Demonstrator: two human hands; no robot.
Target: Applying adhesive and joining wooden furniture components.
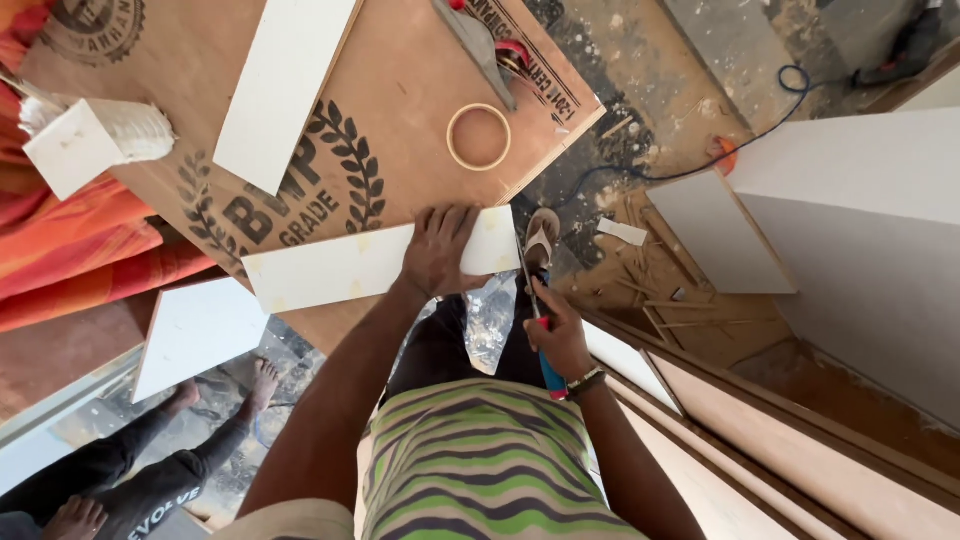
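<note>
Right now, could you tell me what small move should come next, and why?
Probably draw the saw along the strip's right end: the left hand presses the strip flat on the plywood, and the right hand holds the blade at that end.

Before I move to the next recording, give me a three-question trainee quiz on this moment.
1. True or false: the left hand lies flat on the white strip.
2. What is the right hand gripping? A) a hand tool with a blue and red handle B) the tape ring C) a paint brush
3. Fill in: the tape ring lies on the ___ sheet.

Key: 1 true; 2 A; 3 plywood.
</note>
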